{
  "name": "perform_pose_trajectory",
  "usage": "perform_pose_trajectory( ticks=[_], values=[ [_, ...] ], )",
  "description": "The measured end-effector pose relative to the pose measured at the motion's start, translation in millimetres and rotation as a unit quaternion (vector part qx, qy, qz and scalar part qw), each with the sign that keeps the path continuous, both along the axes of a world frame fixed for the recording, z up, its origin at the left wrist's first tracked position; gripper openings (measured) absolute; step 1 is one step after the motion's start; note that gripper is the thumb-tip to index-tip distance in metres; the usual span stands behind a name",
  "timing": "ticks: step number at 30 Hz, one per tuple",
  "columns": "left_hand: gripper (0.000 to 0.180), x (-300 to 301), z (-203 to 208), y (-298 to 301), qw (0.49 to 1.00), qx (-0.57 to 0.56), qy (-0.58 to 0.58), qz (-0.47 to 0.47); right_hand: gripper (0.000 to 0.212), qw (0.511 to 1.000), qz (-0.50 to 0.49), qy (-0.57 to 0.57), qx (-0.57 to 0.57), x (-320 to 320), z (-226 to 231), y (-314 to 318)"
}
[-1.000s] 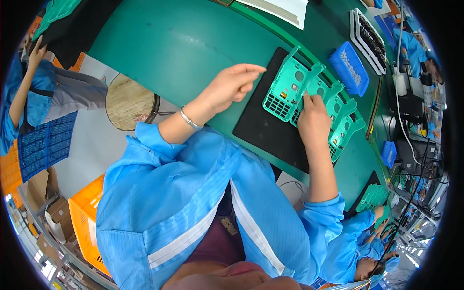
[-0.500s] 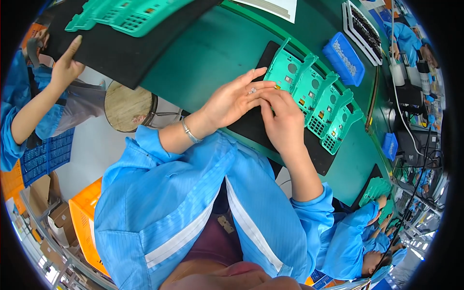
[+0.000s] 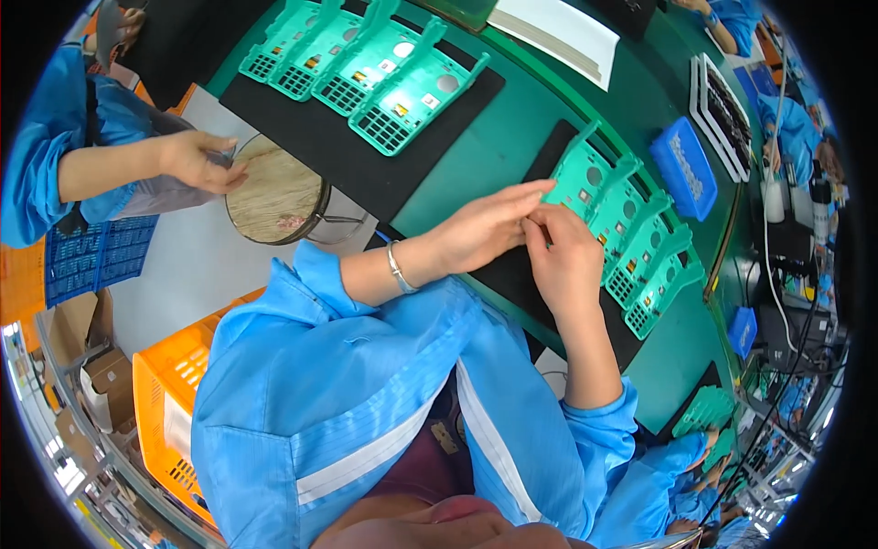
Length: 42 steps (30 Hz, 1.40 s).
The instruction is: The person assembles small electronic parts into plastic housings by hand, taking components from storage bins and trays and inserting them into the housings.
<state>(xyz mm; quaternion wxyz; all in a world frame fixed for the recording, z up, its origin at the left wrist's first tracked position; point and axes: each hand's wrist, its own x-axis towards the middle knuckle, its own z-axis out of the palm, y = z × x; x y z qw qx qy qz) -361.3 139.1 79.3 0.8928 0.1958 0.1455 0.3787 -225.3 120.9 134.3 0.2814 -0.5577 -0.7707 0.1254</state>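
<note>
My left hand (image 3: 498, 225) is held over the bench with its fingers stretched out and pressed side by side, thumb uppermost. Against its fingers rests my right hand (image 3: 569, 253), thumb and forefinger pinched together. Whatever lies in that pinch is hidden, and so is the left palm. Just beyond both hands a green plastic frame (image 3: 627, 212), made of several joined panels with grilles, round holes and small fitted parts, sits on a black mat (image 3: 503, 279).
Further left, a similar green frame (image 3: 370, 78) lies on another black mat (image 3: 302, 123). A co-worker's hand (image 3: 197, 162) hovers near a round stool (image 3: 274, 197). Behind my frame stand a blue bin (image 3: 684, 169) of small white pieces and white trays (image 3: 718, 114). An orange crate (image 3: 160, 403) is beside me.
The left mat with its green frame has slid right onto the bench, and the co-worker's hand has come away. My left hand has turned, hiding the small whitish pieces seen on its fingers.
</note>
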Motion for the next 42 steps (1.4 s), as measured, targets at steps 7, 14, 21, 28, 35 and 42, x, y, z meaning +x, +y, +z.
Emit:
perform_pose_trajectory(
  ticks=[7, 14, 21, 28, 35, 42],
  values=[
    [0.044, -14, -3, 5, 0.998, -0.02, 0.051, 0.025, 0.009, 0.994, -0.101, -0.003, -0.033, 18, -5, 23],
    [0.035, -27, -11, 10, 0.993, -0.03, 0.097, 0.061, 0.011, 0.971, -0.1, -0.212, 0.042, 29, -34, 51],
    [0.03, -28, -21, 13, 0.995, -0.029, 0.081, 0.046, 0.01, 0.987, -0.069, -0.146, 0.003, 40, -30, 45],
    [0.032, -29, -21, 13, 0.996, -0.012, 0.078, 0.039, 0.005, 0.973, -0.047, -0.224, 0.024, 33, -29, 46],
    [0.036, -31, -22, 9, 0.997, -0.003, 0.071, 0.033, 0.01, 0.968, -0.036, -0.247, 0.042, 38, -31, 58],
    [0.035, -31, -25, 8, 0.997, 0.011, 0.069, 0.033, 0.023, 0.938, -0.182, 0.032, -0.292, 32, -15, 82]
  ],
)
